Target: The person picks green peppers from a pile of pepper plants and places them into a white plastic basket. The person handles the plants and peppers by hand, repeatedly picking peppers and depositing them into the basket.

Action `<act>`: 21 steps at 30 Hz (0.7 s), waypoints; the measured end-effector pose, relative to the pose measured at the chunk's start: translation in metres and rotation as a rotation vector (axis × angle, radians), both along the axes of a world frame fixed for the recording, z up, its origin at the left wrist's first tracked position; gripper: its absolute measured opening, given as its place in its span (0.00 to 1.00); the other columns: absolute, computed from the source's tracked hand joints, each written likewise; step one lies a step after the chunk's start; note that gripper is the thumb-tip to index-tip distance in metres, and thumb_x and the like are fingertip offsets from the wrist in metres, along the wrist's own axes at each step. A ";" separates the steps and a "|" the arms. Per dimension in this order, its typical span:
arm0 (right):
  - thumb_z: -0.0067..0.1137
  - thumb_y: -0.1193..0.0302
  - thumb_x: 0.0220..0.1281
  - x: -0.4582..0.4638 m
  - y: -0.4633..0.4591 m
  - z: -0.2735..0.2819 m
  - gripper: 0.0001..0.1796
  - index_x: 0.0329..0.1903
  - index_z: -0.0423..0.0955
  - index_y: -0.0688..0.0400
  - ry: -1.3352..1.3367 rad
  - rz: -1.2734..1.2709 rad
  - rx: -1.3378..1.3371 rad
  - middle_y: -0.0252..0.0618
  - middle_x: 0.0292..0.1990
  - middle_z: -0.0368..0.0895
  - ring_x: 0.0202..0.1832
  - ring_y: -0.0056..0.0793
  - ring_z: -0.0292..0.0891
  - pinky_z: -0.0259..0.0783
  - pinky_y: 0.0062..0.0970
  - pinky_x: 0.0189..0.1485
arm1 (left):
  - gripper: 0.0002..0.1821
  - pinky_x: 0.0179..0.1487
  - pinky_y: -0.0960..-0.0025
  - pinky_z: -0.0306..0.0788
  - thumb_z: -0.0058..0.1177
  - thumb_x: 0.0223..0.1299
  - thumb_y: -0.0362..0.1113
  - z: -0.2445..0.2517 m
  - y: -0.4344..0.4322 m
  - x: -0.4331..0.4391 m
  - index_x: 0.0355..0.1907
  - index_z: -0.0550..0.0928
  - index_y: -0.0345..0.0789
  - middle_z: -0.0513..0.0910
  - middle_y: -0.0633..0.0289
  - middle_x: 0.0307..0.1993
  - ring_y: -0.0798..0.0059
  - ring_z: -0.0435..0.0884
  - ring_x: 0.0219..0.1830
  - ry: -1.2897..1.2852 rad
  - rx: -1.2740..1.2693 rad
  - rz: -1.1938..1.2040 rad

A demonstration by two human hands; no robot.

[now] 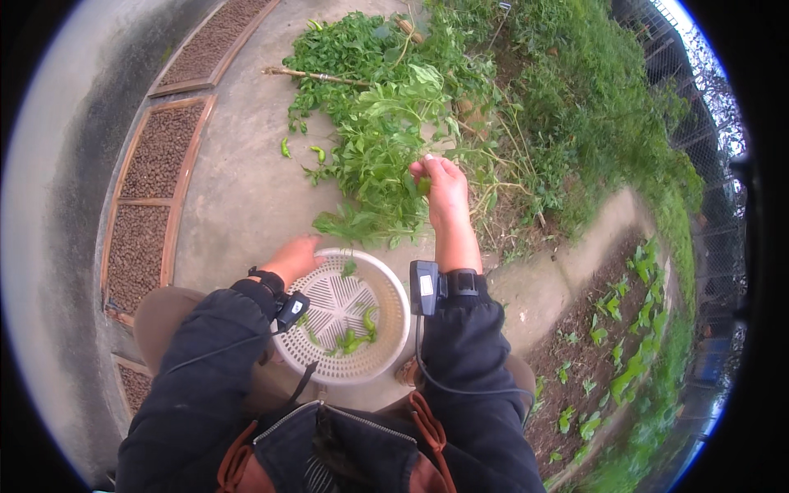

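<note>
A round white plastic basket (394,333) with a slotted bottom stands on the concrete between my knees. Several green chili peppers (352,341) and bits of leaf lie inside it. My left hand (296,259) is at the basket's upper left rim, fingers partly hidden behind the hand. Beyond the basket, my right hand (442,185) is raised over a heap of cut leafy pepper plants (382,166), thumb and fingers closed on a green leaf or pepper (424,185); which one is unclear. Two loose peppers, one a green pepper (285,148), lie left of the heap.
Wooden-framed trays (179,185) of brown lumps line the wall on the left. A stick (308,75) lies across the plants. Dense green growth (573,105) fills the upper right. At the lower right is a soil bed (555,382) with seedlings, beside a mesh fence (696,142).
</note>
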State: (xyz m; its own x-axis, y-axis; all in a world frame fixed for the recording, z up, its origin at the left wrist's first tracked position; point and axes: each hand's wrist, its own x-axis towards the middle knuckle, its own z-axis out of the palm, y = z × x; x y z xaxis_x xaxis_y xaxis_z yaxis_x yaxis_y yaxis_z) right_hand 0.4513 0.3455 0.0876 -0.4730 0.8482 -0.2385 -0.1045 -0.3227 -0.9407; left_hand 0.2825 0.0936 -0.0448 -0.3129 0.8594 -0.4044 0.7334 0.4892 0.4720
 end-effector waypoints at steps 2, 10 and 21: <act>0.52 0.67 0.68 -0.006 -0.011 0.014 0.09 0.36 0.76 0.60 0.009 0.011 -0.025 0.34 0.31 0.83 0.33 0.18 0.73 0.66 0.19 0.42 | 0.28 0.53 0.65 0.72 0.61 0.57 0.45 0.016 0.027 0.016 0.57 0.76 0.34 0.82 0.53 0.46 0.61 0.80 0.48 -0.341 -0.002 0.055; 0.52 0.66 0.67 -0.017 -0.053 0.030 0.09 0.38 0.76 0.58 -0.178 0.079 0.106 0.34 0.33 0.83 0.33 0.21 0.73 0.67 0.23 0.40 | 0.46 0.56 0.68 0.69 0.49 0.62 0.64 0.089 0.072 0.101 0.74 0.50 0.41 0.69 0.54 0.62 0.69 0.75 0.57 -1.190 0.132 0.437; 0.53 0.70 0.65 0.057 -0.070 0.027 0.08 0.38 0.77 0.61 -0.280 0.216 -0.080 0.34 0.31 0.83 0.27 0.19 0.71 0.68 0.23 0.32 | 0.46 0.53 0.66 0.72 0.45 0.61 0.69 0.157 0.076 0.059 0.61 0.67 0.25 0.79 0.50 0.50 0.64 0.79 0.52 -1.203 -0.086 0.477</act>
State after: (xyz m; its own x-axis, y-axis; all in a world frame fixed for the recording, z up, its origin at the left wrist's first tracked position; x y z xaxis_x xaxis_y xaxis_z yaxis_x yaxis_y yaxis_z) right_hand 0.5080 0.2750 0.1147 -0.5463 0.7092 -0.4457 0.2320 -0.3831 -0.8941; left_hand 0.3412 0.1697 0.1122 0.0171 0.7219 -0.6918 -0.3799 0.6447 0.6634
